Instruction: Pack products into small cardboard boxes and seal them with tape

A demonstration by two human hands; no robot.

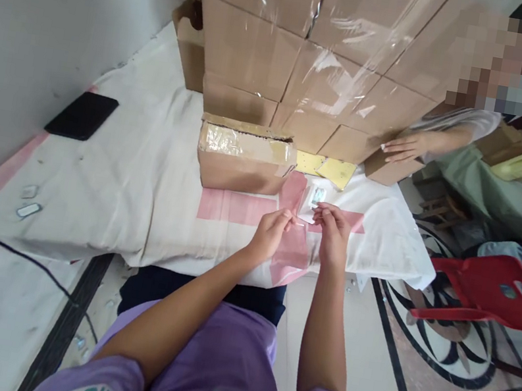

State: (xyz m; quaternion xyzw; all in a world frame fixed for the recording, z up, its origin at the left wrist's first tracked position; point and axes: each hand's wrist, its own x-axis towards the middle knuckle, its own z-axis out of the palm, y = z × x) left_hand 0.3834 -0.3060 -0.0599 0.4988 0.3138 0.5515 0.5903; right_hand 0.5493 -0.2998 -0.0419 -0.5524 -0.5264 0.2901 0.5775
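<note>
Left hand [270,234]: pinching a strip [301,225]
Right hand [332,231]: fingertips together, grasp unclear
Strip axis: sideways, toward right hand, right of box [244,174]

Room leftward, stacked cartons [249,53] ahead

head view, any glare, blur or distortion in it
Head view: white glare streaks the stacked boxes and the taped top of the front box; same view: pixel blocks mask part of the co-worker; same view: the red chair looks stretched at the edge, and detail between the left hand and right hand is too fine to tell.
</note>
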